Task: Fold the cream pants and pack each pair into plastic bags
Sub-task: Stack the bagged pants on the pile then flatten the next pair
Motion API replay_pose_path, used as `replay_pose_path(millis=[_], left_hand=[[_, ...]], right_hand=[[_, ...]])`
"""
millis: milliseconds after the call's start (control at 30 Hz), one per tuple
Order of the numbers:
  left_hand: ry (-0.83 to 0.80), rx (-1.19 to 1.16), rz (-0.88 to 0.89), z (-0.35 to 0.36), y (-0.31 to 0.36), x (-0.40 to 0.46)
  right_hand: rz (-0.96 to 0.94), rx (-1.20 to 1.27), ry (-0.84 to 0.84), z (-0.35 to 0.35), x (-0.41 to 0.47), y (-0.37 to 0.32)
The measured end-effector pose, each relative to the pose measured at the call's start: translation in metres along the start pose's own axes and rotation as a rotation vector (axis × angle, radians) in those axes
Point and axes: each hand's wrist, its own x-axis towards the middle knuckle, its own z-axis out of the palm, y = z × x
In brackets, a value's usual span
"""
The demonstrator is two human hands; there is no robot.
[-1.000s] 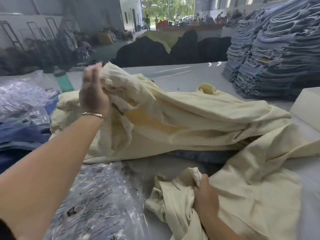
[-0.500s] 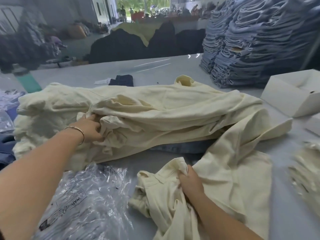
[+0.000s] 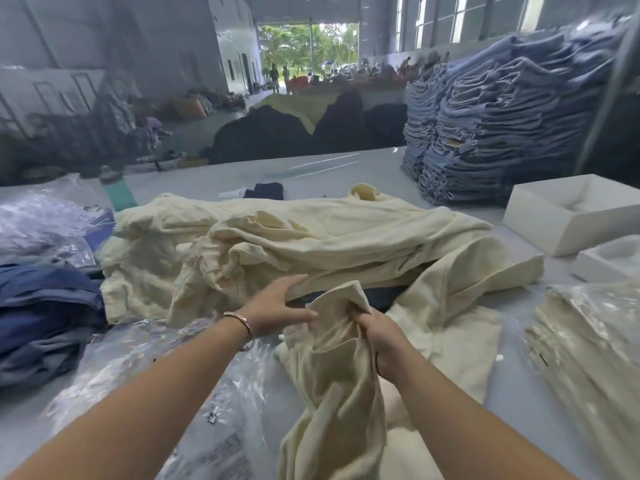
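Observation:
A loose heap of cream pants [image 3: 277,244] lies across the middle of the grey table [image 3: 346,168]. One pair of cream pants [image 3: 332,368] is pulled toward me and hangs off the front. My right hand [image 3: 377,330] grips its bunched waistband. My left hand [image 3: 277,306], with a bracelet on the wrist, touches the same waistband from the left, fingers spread, thumb under the heap's edge. Clear plastic bags [image 3: 173,375] lie flat under my left forearm. At the right sit bagged cream pants [image 3: 588,334].
A tall stack of folded blue jeans [image 3: 502,116] fills the back right. Two white boxes [image 3: 568,213] stand at the right edge. Dark blue garments [image 3: 45,306] and more plastic bags [image 3: 45,220] lie at the left, with a green bottle [image 3: 117,188] behind.
My left hand let go of the heap and moved right to the waistband held by my right hand. The pair was lifted slightly. The camera tilted up.

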Motion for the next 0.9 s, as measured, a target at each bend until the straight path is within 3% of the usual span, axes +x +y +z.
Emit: replay_pose_path(millis=[33,100,167,233,300,400,500,567,633,733,767,867,900], left_hand=[[-0.077,-0.069,0.128,0.008,0.019,-0.014],[-0.081,0.025,0.257,0.019,0.041,-0.032],[-0.068,0.063,0.205,0.019,0.061,-0.045],[-0.138,-0.045,0.045,0.014,0.081,-0.060],[-0.141,-0.109,0.007,0.014,0.101,-0.072],[0.038,-0.220,0.066,0.016,0.140,-0.082],[0.312,-0.228,0.075,0.012,0.176,-0.089],[0.504,-0.234,-0.035,0.009,0.192,-0.092],[0.531,-0.450,-0.224,0.007,0.207,-0.098],[0.314,-0.962,-0.275,0.009,0.222,-0.104],[0.321,-0.978,-0.251,0.011,0.221,-0.103],[0.622,-0.413,-0.230,0.020,0.202,-0.107],[0.652,-0.249,-0.230,0.023,0.194,-0.111]], right_hand=[[-0.020,-0.033,-0.086,-0.001,-0.012,-0.006],[-0.079,-0.145,-0.237,-0.008,-0.036,-0.020],[-0.161,-0.202,-0.328,-0.018,-0.060,-0.034],[-0.238,-0.199,-0.375,-0.032,-0.082,-0.048],[-0.325,-0.250,-0.463,-0.045,-0.101,-0.061],[-0.430,-0.370,-0.508,-0.055,-0.122,-0.070],[-0.329,-0.261,-0.441,-0.065,-0.137,-0.067],[-0.298,-0.252,-0.622,-0.076,-0.151,-0.064],[-0.343,-0.411,-0.742,-0.081,-0.168,-0.059],[-0.481,-0.489,-0.479,-0.084,-0.179,-0.056],[-0.496,-0.455,-0.387,-0.087,-0.180,-0.057],[-0.371,-0.338,-0.263,-0.100,-0.181,-0.059],[-0.306,-0.309,-0.251,-0.105,-0.182,-0.060]])
